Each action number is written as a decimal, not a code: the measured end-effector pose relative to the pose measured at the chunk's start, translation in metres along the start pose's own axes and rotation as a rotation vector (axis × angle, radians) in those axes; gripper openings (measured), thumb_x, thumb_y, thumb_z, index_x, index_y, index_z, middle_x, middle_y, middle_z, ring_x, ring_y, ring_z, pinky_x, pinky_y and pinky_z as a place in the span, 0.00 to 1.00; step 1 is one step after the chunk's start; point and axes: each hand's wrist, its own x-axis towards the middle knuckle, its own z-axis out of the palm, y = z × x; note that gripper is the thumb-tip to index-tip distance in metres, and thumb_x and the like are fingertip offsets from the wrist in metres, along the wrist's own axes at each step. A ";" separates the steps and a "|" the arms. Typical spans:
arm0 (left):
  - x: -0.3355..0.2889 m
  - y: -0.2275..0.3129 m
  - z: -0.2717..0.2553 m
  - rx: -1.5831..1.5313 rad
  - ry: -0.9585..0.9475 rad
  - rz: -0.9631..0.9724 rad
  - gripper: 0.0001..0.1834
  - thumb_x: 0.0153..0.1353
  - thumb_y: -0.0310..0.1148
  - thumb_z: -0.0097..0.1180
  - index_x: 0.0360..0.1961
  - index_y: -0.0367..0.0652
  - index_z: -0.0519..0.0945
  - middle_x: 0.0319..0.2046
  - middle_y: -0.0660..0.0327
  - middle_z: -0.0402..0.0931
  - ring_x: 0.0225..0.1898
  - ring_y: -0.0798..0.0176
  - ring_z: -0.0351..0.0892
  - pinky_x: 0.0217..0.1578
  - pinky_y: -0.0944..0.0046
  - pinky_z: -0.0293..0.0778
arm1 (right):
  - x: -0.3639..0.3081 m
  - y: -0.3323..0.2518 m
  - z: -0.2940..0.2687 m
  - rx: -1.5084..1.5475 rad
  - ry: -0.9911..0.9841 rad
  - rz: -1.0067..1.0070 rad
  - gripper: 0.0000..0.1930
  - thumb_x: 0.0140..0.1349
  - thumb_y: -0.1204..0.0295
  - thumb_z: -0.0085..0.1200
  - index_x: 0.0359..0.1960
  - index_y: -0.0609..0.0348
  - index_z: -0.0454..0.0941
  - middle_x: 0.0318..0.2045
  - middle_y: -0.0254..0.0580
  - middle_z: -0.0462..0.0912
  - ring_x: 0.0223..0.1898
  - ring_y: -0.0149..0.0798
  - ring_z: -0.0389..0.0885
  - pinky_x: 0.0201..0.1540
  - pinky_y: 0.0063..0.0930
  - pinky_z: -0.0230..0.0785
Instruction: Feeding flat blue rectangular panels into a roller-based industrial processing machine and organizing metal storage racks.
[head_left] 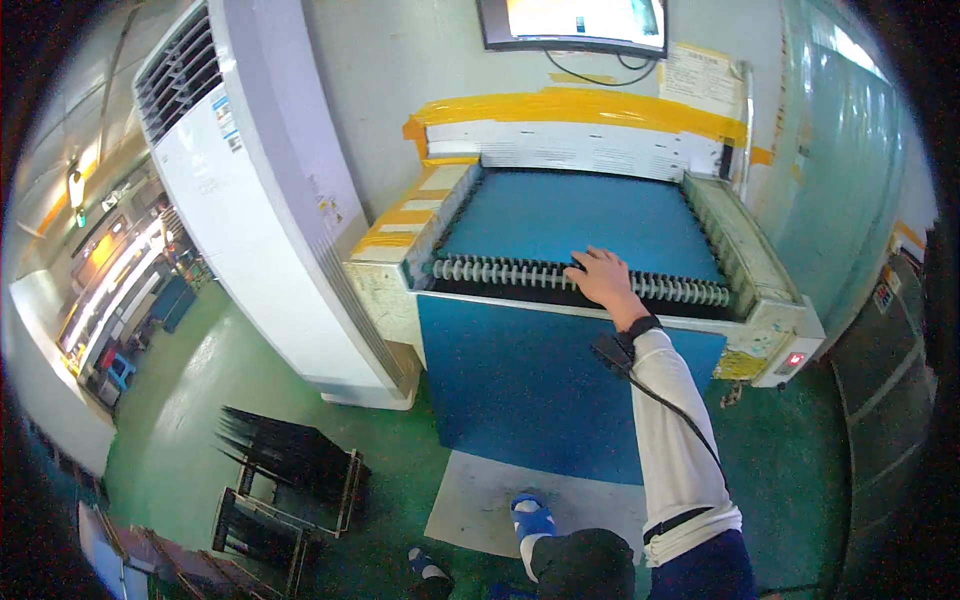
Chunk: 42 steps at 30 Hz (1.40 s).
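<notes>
My right hand (605, 280) reaches forward with its fingers stretched out, flat and apart, holding nothing. It lies over the ridged grey roller (490, 271) at the front of a conveyor machine (382, 300). The fingertips are at the near edge of a flat blue sheet or panel (590, 215); whether they press on it I cannot tell. Below the roller a blue front panel (540, 380) stands upright. A dark band with a black cord (680, 415) circles my right wrist, and the cord runs back along my white sleeve. My left hand is out of view.
A tall white air conditioner (240, 210) stands left of the machine. At lower left is a rack (345, 490) of thin dark panels. A screen (585, 22) hangs on the back wall. A red-lit switch (795, 358) sits at the machine's right front corner.
</notes>
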 end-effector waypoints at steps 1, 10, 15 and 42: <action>-0.007 0.004 0.001 0.042 0.013 0.002 0.15 0.60 0.37 0.60 0.45 0.43 0.76 0.29 0.62 0.79 0.24 0.63 0.75 0.24 0.62 0.72 | 0.001 -0.002 0.003 0.001 0.006 -0.012 0.26 0.60 0.49 0.49 0.58 0.42 0.73 0.64 0.46 0.66 0.65 0.53 0.61 0.65 0.53 0.52; -0.032 0.020 0.012 0.046 -0.044 -0.009 0.11 0.60 0.37 0.59 0.41 0.44 0.77 0.30 0.62 0.79 0.24 0.65 0.72 0.26 0.63 0.69 | -0.048 -0.015 0.002 0.042 0.217 -0.178 0.24 0.60 0.54 0.52 0.53 0.53 0.75 0.58 0.47 0.72 0.63 0.51 0.65 0.62 0.50 0.56; -0.053 0.037 0.024 0.090 -0.010 0.008 0.14 0.60 0.36 0.60 0.44 0.41 0.77 0.33 0.59 0.79 0.30 0.62 0.75 0.32 0.60 0.71 | -0.113 -0.041 -0.004 0.163 0.315 -0.323 0.20 0.57 0.63 0.58 0.50 0.56 0.76 0.57 0.46 0.73 0.61 0.50 0.66 0.61 0.47 0.57; 0.028 -0.014 -0.033 -0.020 -0.149 -0.067 0.16 0.61 0.32 0.56 0.46 0.32 0.75 0.38 0.49 0.80 0.30 0.51 0.82 0.28 0.56 0.79 | -0.217 0.127 -0.038 0.113 0.764 0.275 0.21 0.49 0.72 0.62 0.48 0.57 0.75 0.42 0.53 0.77 0.45 0.57 0.74 0.48 0.46 0.68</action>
